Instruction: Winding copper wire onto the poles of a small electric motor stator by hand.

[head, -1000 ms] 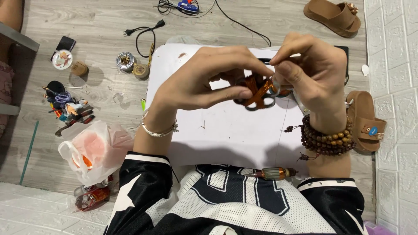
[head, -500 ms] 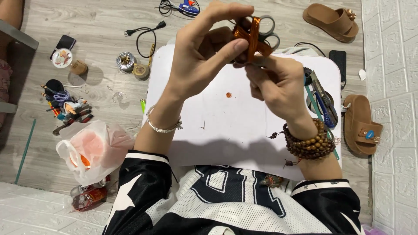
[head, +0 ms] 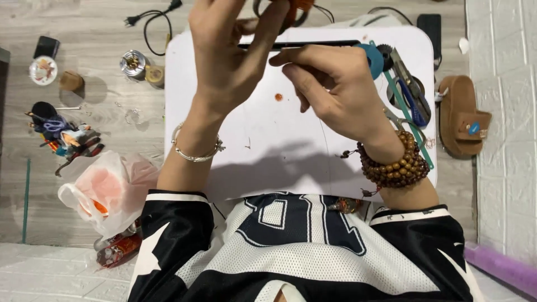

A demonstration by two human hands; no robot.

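At the top centre of the frame, I see my left hand (head: 232,53) raised over the white table (head: 279,151), its fingers pinched on an orange piece (head: 295,5) that is cut off by the upper edge; I cannot tell what it is. Just below and to the right, my right hand (head: 335,89) is closed around a thin black rod (head: 302,43) that lies level across the top of the table. A small orange spot (head: 278,97) sits on the table between the two hands.

In the lower left, a clear plastic bag (head: 106,190) lies crumpled on the floor with something orange and pink inside. Under it, a small red packet (head: 118,250) pokes out. In the upper left stand a round white dish (head: 43,70) with a coloured picture on it, a dark flat box (head: 46,46) above it, and a small metal tin (head: 133,61) near the table's corner; what the tin holds I cannot tell.

At the right edge of the table lie a blue disc (head: 373,60), scissors (head: 411,92) and a green ruler (head: 417,140). A brown sandal (head: 461,117) rests on the floor beside them.
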